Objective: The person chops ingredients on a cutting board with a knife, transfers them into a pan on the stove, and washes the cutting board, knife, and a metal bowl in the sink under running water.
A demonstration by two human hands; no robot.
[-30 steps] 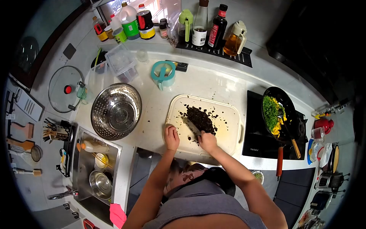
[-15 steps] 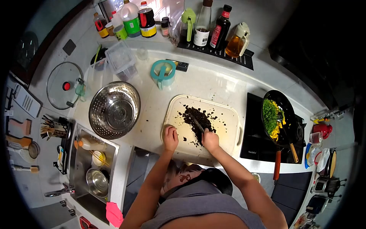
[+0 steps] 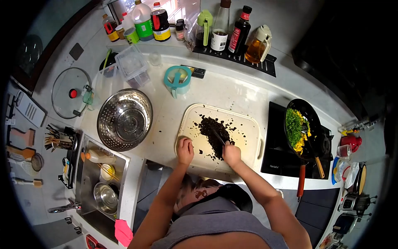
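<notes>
On the cream cutting board (image 3: 248,155) lies a heap of dark, almost black chopped food (image 3: 211,128), with small bits scattered round it. My right hand (image 3: 231,153) is closed round the handle of a kitchen knife (image 3: 218,136), whose blade rests in the heap, angled up and left. The blade's edge is buried among the dark pieces. My left hand (image 3: 185,151) sits at the board's left side with its fingers curled in, apart from the heap; I see nothing inside it.
A steel colander (image 3: 108,124) and a teal-lidded jug (image 3: 177,79) stand left and behind. On the hob at right, a black wok (image 3: 314,124) holds chopped greens and yellow egg-like pieces. A sink (image 3: 89,199) is at left; several bottles (image 3: 239,31) line the back.
My right hand has shifted slightly to the right with the knife, and the blade has moved right through the dark heap. My left hand stays in place.
</notes>
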